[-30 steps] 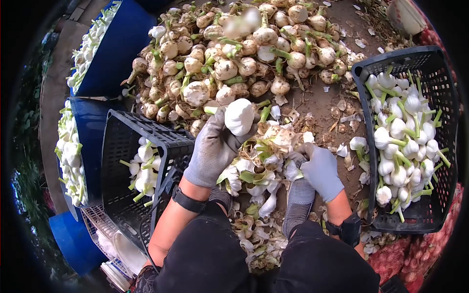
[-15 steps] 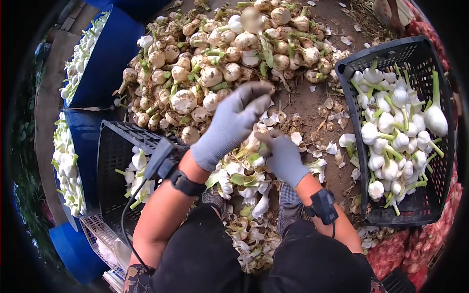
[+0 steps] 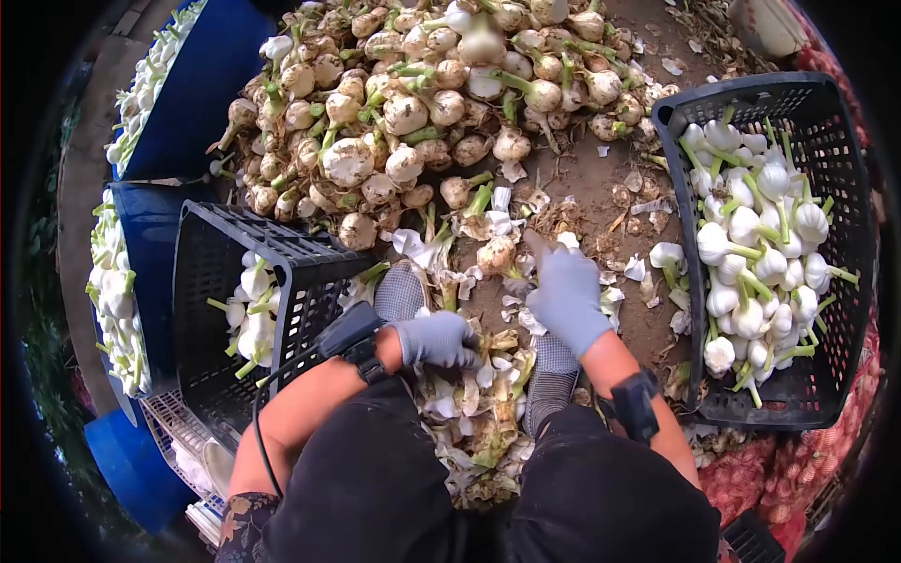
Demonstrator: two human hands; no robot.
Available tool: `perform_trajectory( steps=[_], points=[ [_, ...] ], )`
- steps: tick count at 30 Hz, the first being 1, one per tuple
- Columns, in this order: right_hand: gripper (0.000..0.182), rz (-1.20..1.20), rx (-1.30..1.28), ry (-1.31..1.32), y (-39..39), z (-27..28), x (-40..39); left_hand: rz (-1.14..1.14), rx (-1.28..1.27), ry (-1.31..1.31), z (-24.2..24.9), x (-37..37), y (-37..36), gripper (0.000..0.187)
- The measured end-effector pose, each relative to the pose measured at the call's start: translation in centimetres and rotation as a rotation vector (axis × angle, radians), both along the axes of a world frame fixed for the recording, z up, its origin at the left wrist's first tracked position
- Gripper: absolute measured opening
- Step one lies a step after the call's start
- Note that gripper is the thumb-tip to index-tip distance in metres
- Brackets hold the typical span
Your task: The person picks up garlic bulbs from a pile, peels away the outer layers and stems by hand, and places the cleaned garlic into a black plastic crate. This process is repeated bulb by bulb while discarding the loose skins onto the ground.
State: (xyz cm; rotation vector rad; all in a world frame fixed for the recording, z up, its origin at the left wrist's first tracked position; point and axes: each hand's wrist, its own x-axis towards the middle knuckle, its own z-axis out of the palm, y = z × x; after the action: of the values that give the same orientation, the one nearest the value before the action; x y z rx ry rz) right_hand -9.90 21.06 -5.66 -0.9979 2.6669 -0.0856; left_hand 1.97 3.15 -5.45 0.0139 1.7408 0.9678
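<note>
My left hand (image 3: 436, 340), in a grey glove, is low beside my shoe, over the peel scraps (image 3: 479, 413); its fingers are curled, and anything inside them is hidden. Farther right and forward, my gloved right hand (image 3: 568, 293) is closed, with its fingertips pointing up and left; what it grips I cannot make out. Just left of those fingertips lies a garlic bulb (image 3: 496, 255) with brownish skin. Beyond both hands rises a large heap of unpeeled garlic (image 3: 347, 161) with cut green stems.
At the right is a black crate (image 3: 699, 380) of clean white garlic. Another black crate (image 3: 305, 249) is tilted at the left, beside blue tubs (image 3: 155, 235) of white garlic. Red net sacks (image 3: 812, 460) lie at lower right. My shoes (image 3: 399, 293) flank the scraps.
My left hand has moved down and back from above the heap's near edge. My right hand has shifted slightly right. The large bulb on top of the right crate has settled lower among the others.
</note>
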Motion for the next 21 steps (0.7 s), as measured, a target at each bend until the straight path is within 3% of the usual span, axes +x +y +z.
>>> perform_trajectory(
  steps=[1,3,4,5,7,9,10,13,17,19,20,21],
  points=[
    [0.052,-0.005,-0.004,0.001,-0.6,-1.7,0.3,0.078,-0.15,0.072,1.3,-1.3,-0.6,0.038],
    [0.058,0.06,0.129,0.114,-2.0,-3.6,0.8,0.549,-0.229,0.478,2.0,-1.8,-1.8,0.043],
    [0.051,0.043,0.024,-0.008,-1.7,-3.2,0.1,0.591,-0.254,0.751,1.8,-2.1,-1.9,0.049],
    [0.044,0.063,-0.12,0.034,-1.7,-3.2,-0.1,0.622,-0.286,1.02,1.6,-2.5,-1.8,0.055],
    [0.031,0.151,-0.397,-0.079,-1.9,0.7,-1.3,0.61,-0.2,0.963,1.5,-3.0,-2.2,0.062],
    [0.022,-0.404,-0.814,-0.886,-2.5,4.3,-1.5,0.794,0.31,0.673,0.3,-3.4,-2.6,0.06],
    [0.021,-0.544,-1.006,-1.111,-2.3,4.7,-2.4,1.053,0.379,0.343,3.1,-3.9,-2.5,0.058],
    [0.023,-0.568,-1.195,-1.215,-1.8,4.1,-3.1,1.347,0.626,0.213,3.5,-4.3,-3.4,0.062],
    [0.025,-0.455,-1.005,-1.048,-2.0,4.8,-2.3,1.125,0.599,0.337,5.5,-3.7,-1.0,0.067],
    [0.027,-0.449,-1.092,-1.076,-2.5,4.0,-1.8,0.697,-0.014,0.986,5.4,-4.4,-2.1,0.065],
    [0.026,-0.383,-0.905,-0.948,-1.8,4.1,-1.9,0.767,-0.012,0.89,5.7,-4.2,-2.4,0.065],
    [0.026,-0.378,-0.904,-0.954,-2.1,3.9,-2.0,0.835,-0.006,0.792,6.8,-4.4,-2.4,0.065]
  ],
)
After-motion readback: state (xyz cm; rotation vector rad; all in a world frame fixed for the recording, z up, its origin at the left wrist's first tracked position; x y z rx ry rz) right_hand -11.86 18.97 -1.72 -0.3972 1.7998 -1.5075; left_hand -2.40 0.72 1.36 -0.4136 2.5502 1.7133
